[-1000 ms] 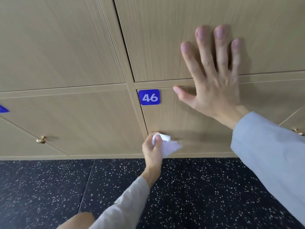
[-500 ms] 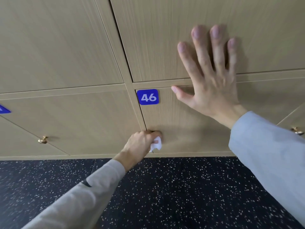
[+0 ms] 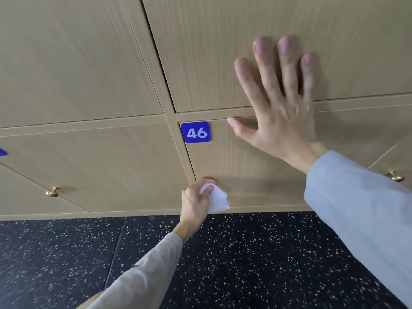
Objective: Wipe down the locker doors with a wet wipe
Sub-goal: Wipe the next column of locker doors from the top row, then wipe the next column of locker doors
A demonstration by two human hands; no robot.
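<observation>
Head view, sole entry.

Risks, judged from the layout:
- Wipe (image 3: pixel 215 200): bunched into a small wad, so only a little of it meets the door (image 3: pixel 240 170). Strokes may leave streaks or bare patches. Cause: the cloth is not spread flat.
- Loose tail of the wipe hangs below the grip, toward the door's bottom edge and the floor (image 3: pixel 256 259). It may drag on the floor and carry grit back to the wood. Cause: working at the lowest strip of the door.
- Knob: none shows on door 46; it may lie hidden under the left hand (image 3: pixel 195 202), I cannot tell. If so, the wad could snag on it.
- Plate (image 3: pixel 195 132), marked 46, sits in the top left corner, well apart from the wipe. That corner may be skipped.
- Right hand (image 3: pixel 281 103) may leave prints where it bears on the upper door (image 3: pixel 223 52) and frame. Cause: bare palm on a surface meant to be clean.

Fingers and wipe:
- Left hand: fingers curled, pinching the wipe between thumb (image 3: pixel 208 188) and fingers. The wad sits at the fingertips, its free end sticking out to the right and down. Position: lower left corner of door 46, near the frame post.
- Right hand: fingers straight and spread, flat on the wood, holding nothing, well above the wipe.

Other: brass knobs (image 3: pixel 52 192) on neighbouring doors.
</observation>
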